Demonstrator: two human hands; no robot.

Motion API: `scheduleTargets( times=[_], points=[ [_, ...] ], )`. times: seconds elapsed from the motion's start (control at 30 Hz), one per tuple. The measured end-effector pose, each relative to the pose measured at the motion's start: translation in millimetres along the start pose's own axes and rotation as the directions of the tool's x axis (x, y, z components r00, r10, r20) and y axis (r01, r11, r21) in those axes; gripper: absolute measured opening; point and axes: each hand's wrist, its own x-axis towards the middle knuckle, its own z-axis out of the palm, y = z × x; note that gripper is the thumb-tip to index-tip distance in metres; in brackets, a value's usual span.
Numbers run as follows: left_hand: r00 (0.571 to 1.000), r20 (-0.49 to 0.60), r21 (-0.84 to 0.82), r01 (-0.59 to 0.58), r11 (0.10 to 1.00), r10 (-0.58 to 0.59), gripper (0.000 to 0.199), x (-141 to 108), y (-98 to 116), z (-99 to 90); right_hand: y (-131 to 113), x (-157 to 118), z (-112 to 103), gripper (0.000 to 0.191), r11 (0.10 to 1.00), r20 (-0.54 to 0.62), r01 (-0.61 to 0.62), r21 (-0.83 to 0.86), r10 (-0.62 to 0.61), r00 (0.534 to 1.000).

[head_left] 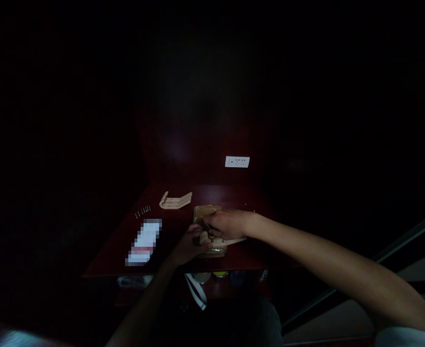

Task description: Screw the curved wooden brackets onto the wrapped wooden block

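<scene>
Resting near the front edge of a dark red table (234,195), a pale wooden block assembly (207,212) sits under both hands, with a thin flat wooden piece (238,239) sticking out from beneath at about 3 o'clock. The right hand (228,224) lies across the top of the assembly, fingers curled around a small dark tool (212,228) whose tip points at the wood; the grip is closed on that tool, though the dim light hides its finer shape. The left hand (190,246) comes in from 7 o'clock and presses against the assembly's near left side, fingers bent against the wood; whether it actually clasps the piece or only steadies it cannot be told.

At 11 o'clock from the assembly, well apart, a curved pale wooden part (175,200) lies flat. Farther out at 9 o'clock a short row of small dark screws (143,211) lies on the table, and just below them, at about 8 o'clock, lies a white sheet (144,242), blurred out. At 1 o'clock, on the wall behind the table, is a white socket plate (237,161). Below the tabletop at 6 o'clock a lower shelf holds a few dim round containers (219,274) and a white strap (197,291).
</scene>
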Motion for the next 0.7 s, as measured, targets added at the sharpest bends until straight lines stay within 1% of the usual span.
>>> scheduleTargets(
  times=[0.1, 0.2, 0.37, 0.47, 0.57, 0.7],
  points=[
    [1.000, -0.005, 0.021, 0.004, 1.000, -0.004, 0.031, 0.2, -3.2, 0.9, 2.1, 1.6, 3.0, 0.031, 1.000, 0.011, -0.024, -0.003, 0.024, 1.000],
    [1.000, -0.016, 0.035, 0.014, 0.999, -0.014, 0.031, 0.5, -7.5, 2.1, 3.1, 1.6, 4.9, 0.032, 0.999, -0.008, -0.033, -0.023, 0.033, 0.999],
    [1.000, -0.013, -0.008, -0.014, 1.000, 0.014, 0.033, 0.7, -8.1, 2.8, -1.8, -0.2, 0.7, 0.035, 1.000, -0.021, -0.011, -0.006, 0.011, 1.000],
    [1.000, -0.028, -0.034, -0.010, 0.999, 0.009, 0.034, 0.7, -5.6, 2.3, -3.4, -0.1, -2.7, 0.036, 1.000, -0.037, 0.016, -0.004, -0.016, 0.999],
    [1.000, -0.021, -0.027, 0.002, 1.000, -0.003, 0.033, 0.8, -3.1, 1.4, -2.7, 0.7, -4.4, 0.032, 1.000, -0.014, 0.021, -0.008, -0.021, 1.000],
    [1.000, -0.019, 0.005, 0.011, 1.000, -0.011, 0.031, 1.0, -2.2, 0.7, -2.7, 1.5, -4.2, 0.030, 0.999, 0.027, -0.039, -0.030, 0.040, 0.999]
  ],
)
